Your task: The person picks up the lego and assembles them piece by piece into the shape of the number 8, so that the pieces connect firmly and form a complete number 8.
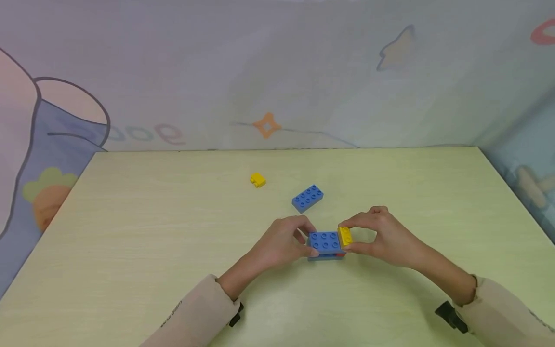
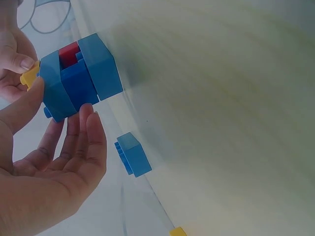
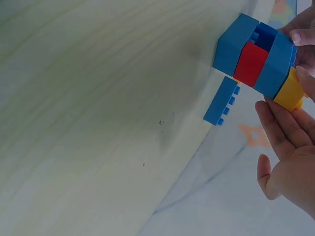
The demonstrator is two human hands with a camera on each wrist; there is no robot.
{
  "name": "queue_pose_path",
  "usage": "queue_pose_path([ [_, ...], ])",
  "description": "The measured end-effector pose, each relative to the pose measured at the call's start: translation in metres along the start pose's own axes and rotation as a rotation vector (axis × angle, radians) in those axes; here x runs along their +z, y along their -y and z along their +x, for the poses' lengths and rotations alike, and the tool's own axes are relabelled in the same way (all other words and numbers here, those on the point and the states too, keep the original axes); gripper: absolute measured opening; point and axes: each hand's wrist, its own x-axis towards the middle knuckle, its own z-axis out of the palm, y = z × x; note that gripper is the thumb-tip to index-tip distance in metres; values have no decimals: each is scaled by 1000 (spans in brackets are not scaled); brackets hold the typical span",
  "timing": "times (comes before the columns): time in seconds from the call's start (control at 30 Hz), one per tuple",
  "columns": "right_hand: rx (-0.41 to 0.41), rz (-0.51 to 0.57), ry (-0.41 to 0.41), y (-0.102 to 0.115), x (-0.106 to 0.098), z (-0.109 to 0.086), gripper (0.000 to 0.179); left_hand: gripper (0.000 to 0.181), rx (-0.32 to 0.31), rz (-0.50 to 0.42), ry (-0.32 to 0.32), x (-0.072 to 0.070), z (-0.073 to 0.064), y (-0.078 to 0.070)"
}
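Note:
A small stack of toy building bricks stands on the table between the hands. Its lowest layer is a blue brick (image 2: pixel 103 69); above that sit a red brick (image 3: pixel 251 64) and a darker blue brick (image 2: pixel 78 84). Another blue brick (image 1: pixel 324 245) with studs lies across them. My left hand (image 1: pixel 284 243) grips the left end of this upper brick between thumb and fingers. With thumb and fingertips, my right hand (image 1: pixel 388 238) pinches a small yellow brick (image 1: pixel 345 236) at the right end of the upper brick's top. Whether its underside is fully seated cannot be seen.
Behind the stack lies a loose blue brick (image 1: pixel 307 198), studs up and turned at an angle. Farther back and left is a small yellow brick (image 1: pixel 257 180), lying on its side. A printed cloth (image 1: pixel 277 77) hangs along the table's far edge.

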Motion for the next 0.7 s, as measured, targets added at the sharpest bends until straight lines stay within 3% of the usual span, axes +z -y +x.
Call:
queue_pose_path([
  [0.3,43,20,5,-2,1,-1,34,29,3,3,2,0,1,1],
  [0.7,19,188,109,-6,-8,-1,30,28,12,-2,-5,0,1,1],
])
